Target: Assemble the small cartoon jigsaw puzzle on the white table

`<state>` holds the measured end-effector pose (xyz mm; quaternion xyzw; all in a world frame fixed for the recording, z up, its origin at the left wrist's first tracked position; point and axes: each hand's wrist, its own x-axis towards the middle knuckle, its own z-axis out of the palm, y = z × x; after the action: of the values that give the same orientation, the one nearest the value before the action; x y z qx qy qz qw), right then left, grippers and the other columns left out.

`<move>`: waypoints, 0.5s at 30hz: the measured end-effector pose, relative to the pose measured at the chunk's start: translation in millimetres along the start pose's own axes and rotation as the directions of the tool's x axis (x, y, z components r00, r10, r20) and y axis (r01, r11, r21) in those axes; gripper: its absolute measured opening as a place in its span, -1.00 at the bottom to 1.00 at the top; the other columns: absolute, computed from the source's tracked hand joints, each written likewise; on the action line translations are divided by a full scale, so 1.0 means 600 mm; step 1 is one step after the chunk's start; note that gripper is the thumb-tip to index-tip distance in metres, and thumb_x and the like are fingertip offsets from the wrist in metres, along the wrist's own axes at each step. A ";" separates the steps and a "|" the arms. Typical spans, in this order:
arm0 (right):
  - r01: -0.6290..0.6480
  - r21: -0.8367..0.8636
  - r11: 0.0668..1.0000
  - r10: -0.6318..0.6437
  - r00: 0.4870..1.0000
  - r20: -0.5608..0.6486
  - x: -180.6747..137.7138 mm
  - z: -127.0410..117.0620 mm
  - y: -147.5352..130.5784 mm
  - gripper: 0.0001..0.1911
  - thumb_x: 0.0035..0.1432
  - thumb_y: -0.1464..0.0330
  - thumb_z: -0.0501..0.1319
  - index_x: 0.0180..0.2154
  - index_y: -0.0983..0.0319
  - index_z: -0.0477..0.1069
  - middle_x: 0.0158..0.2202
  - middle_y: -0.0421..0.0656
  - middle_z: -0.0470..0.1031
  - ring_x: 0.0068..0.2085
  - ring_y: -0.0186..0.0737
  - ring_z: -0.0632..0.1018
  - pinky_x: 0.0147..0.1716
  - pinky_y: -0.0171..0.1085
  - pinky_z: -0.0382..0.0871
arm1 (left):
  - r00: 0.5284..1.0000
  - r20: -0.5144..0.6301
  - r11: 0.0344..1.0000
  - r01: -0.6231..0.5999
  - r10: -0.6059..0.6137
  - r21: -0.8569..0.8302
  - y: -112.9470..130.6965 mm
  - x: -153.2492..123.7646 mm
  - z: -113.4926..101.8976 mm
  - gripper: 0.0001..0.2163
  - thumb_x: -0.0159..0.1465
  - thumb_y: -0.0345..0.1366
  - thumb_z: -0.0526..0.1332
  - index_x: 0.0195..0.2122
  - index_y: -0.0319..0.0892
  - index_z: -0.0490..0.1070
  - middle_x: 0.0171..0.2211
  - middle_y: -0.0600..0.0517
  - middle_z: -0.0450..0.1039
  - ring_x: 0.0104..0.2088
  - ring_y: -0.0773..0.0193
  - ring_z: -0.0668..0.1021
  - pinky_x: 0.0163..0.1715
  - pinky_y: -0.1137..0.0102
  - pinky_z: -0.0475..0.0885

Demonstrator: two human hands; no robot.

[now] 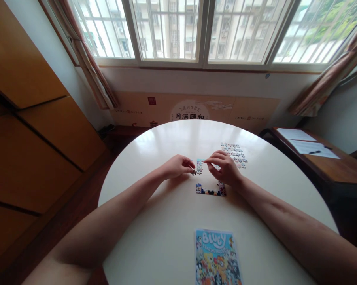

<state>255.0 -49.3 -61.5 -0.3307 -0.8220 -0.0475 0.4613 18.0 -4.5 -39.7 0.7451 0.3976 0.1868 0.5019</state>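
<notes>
My left hand (pixel 180 166) is closed in a pinch on a small brown jigsaw puzzle piece (pixel 193 172), low over the table. Just right of that piece lies a short upright strip of joined puzzle pieces (pixel 199 166), light and colourful. My right hand (pixel 224 167) reaches in from the other side, its fingertips closed at a small puzzle piece by the strip's upper right end. Nearer to me is a joined U-shaped section of dark border pieces (pixel 210 192), its right end partly under my right hand.
Rows of loose puzzle pieces (pixel 233 152) lie beyond my right hand, partly hidden by it. A colourful Bluey picture sheet (pixel 216 257) lies at the near side of the round white table (pixel 148 237). A wooden side table (pixel 338 166) with papers stands at right.
</notes>
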 end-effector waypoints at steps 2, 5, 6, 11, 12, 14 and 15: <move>0.029 0.011 1.000 -0.029 0.999 0.027 0.001 -0.001 -0.004 -0.82 0.19 0.48 0.24 -0.25 0.14 0.59 -0.37 -0.14 0.60 -0.31 -0.15 0.52 -0.26 -0.13 0.50 | 0.999 -0.011 0.998 0.029 -0.030 -0.063 0.001 0.001 0.004 -0.88 0.11 -0.40 0.38 -0.30 -0.20 0.59 -0.33 -0.03 0.65 -0.26 0.21 0.63 -0.14 0.31 0.49; 0.065 0.042 0.997 -0.068 0.995 0.067 0.002 -0.002 -0.008 -0.84 0.19 0.46 0.26 -0.24 0.14 0.58 -0.37 -0.14 0.61 -0.31 -0.16 0.53 -0.27 -0.15 0.49 | 0.996 -0.028 0.992 0.076 -0.079 -0.100 0.007 -0.002 0.003 -0.85 0.08 -0.36 0.41 -0.30 -0.22 0.59 -0.35 -0.02 0.62 -0.34 0.27 0.57 -0.30 0.38 0.45; 0.072 0.052 0.996 -0.076 0.994 0.079 0.003 -0.002 -0.009 -0.85 0.19 0.45 0.27 -0.24 0.13 0.58 -0.37 -0.15 0.62 -0.31 -0.16 0.53 -0.28 -0.15 0.49 | 0.995 -0.038 0.990 0.091 -0.096 -0.110 0.010 -0.003 0.002 -0.83 0.07 -0.34 0.42 -0.30 -0.23 0.59 -0.37 -0.02 0.61 -0.40 0.30 0.54 -0.38 0.40 0.41; 0.092 0.051 0.994 -0.097 0.990 0.107 0.005 0.000 -0.019 -0.94 0.21 0.32 0.34 -0.23 0.10 0.56 -0.33 -0.17 0.63 -0.30 -0.16 0.55 -0.24 -0.13 0.49 | 0.981 -0.107 0.976 0.143 -0.161 -0.162 0.029 -0.010 0.002 -0.76 0.01 -0.27 0.44 -0.31 -0.23 0.55 -0.44 0.02 0.52 -0.56 0.43 0.33 -0.62 0.48 0.15; 0.100 0.039 0.994 -0.103 0.989 0.102 0.005 0.001 -0.022 -0.92 0.21 0.30 0.35 -0.22 0.10 0.55 -0.32 -0.18 0.64 -0.30 -0.16 0.55 -0.23 -0.13 0.48 | 0.979 -0.117 0.974 0.145 -0.167 -0.175 0.032 -0.010 0.003 -0.75 0.00 -0.25 0.45 -0.31 -0.23 0.54 -0.45 0.03 0.51 -0.57 0.44 0.31 -0.64 0.49 0.12; 0.115 0.006 0.993 -0.115 0.989 0.094 0.005 0.002 -0.028 -0.91 0.20 0.28 0.37 -0.22 0.09 0.55 -0.31 -0.19 0.64 -0.30 -0.16 0.55 -0.22 -0.13 0.47 | 0.978 -0.118 0.966 0.143 -0.171 -0.215 0.035 -0.012 0.005 -0.72 -0.02 -0.23 0.46 -0.30 -0.22 0.53 -0.47 0.04 0.49 -0.59 0.45 0.30 -0.65 0.49 0.08; 0.122 -0.011 0.993 -0.120 0.988 0.094 0.005 0.002 -0.031 -0.92 0.21 0.29 0.37 -0.22 0.09 0.55 -0.30 -0.19 0.65 -0.30 -0.17 0.55 -0.22 -0.13 0.47 | 0.979 -0.108 0.961 0.142 -0.171 -0.238 0.035 -0.012 0.006 -0.71 -0.02 -0.22 0.46 -0.30 -0.22 0.53 -0.48 0.05 0.48 -0.59 0.45 0.30 -0.65 0.49 0.07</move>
<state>242.3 -61.9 -55.7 -0.2858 -0.8607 -0.0667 0.4160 24.8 -16.0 -21.5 0.6350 0.4624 0.2380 0.5712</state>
